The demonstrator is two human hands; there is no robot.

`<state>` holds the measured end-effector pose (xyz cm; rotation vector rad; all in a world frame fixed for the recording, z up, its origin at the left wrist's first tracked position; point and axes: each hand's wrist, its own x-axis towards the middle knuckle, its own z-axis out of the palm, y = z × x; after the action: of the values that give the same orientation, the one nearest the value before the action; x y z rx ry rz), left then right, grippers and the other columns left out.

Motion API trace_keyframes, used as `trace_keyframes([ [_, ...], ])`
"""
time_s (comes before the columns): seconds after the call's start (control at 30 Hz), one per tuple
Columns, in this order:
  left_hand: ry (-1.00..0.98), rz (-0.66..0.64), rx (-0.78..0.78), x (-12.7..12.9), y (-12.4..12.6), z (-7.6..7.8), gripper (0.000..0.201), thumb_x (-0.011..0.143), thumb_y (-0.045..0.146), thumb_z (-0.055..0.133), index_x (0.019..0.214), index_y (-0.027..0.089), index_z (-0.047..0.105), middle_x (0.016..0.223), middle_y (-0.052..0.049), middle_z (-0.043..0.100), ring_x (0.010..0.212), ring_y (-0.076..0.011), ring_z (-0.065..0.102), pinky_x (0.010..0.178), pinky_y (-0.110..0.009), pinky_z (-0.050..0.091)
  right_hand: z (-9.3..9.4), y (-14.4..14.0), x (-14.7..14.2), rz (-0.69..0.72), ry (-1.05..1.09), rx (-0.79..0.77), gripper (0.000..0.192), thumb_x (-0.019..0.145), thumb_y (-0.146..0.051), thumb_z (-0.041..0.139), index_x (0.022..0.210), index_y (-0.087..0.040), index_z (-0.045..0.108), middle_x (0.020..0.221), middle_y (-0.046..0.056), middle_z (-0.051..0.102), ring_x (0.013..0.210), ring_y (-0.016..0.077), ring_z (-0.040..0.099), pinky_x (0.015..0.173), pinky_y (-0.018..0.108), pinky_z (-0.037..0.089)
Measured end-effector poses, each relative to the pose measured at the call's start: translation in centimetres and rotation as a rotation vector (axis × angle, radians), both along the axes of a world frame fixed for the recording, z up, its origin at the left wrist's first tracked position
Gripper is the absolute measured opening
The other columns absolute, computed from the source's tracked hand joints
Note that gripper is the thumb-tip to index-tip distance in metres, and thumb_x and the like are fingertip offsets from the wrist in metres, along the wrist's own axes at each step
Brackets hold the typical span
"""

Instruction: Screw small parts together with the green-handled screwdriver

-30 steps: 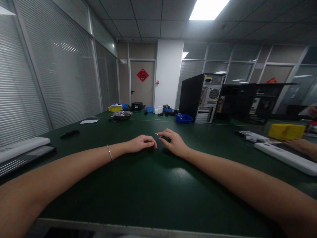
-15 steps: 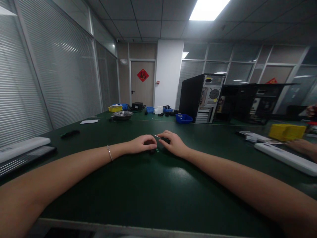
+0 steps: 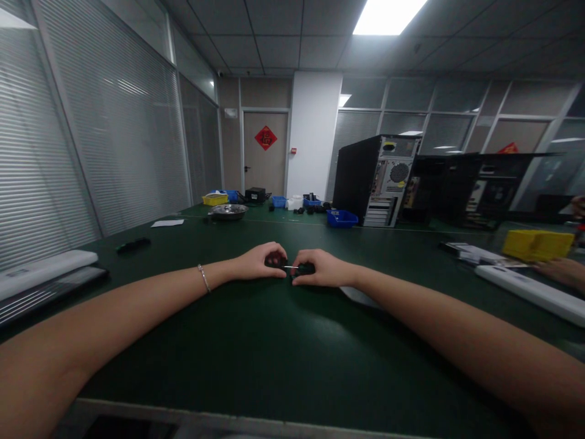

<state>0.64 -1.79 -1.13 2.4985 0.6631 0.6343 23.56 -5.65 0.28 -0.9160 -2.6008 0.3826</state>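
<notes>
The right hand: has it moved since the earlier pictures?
Yes. The right hand has come lower on the green table, its tool tip now meeting the left hand.

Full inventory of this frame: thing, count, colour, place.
table: 1, dark green, fills foreground
small part: 1, black, in left hand
tool: 1, black handle with thin metal tip, in right hand
metal bowl: 1, silver, far left-centre
paper: 1, white, far left
computer tower: 1, black, far centre-right
blue bin: 1, beside the tower
yellow bin: 1, right
white bar: 1, right edge
co-worker's hand: 1, right edge
left hand: holds the part
right hand: holds the tool
</notes>
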Motion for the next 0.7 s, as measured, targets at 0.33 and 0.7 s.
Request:
trace_keyframes([
  [0.33, -0.109, 0.045, 0.007, 0.25, -0.03, -0.13, 0.047, 0.070, 0.035, 0.068, 0.111, 0.017, 0.054, 0.093, -0.004, 0.056, 0.081, -0.0171, 0.053, 0.072, -0.030, 0.045, -0.05, 0.42, 0.03, -0.004, -0.004, -0.069, 0.032, 0.072, -0.038, 0.067, 0.099, -0.021, 0.065, 0.097, 0.003, 0.062, 0.085, 0.0183, 0.059, 0.072, 0.028, 0.046],
  [0.7, -0.223, 0.050, -0.167, 0.38, 0.14, -0.40, 0.045, 0.070, 0.029, 0.069, 0.110, 0.017, 0.052, 0.096, -0.005, 0.058, 0.087, -0.0177, 0.057, 0.077, -0.032, 0.046, -0.61, 0.32, 0.02, -0.013, 0.079, 0.004, 0.029, 0.077, -0.039, 0.063, 0.098, -0.019, 0.065, 0.092, 0.003, 0.063, 0.081, 0.0169, 0.058, 0.068, 0.027, 0.045],
])
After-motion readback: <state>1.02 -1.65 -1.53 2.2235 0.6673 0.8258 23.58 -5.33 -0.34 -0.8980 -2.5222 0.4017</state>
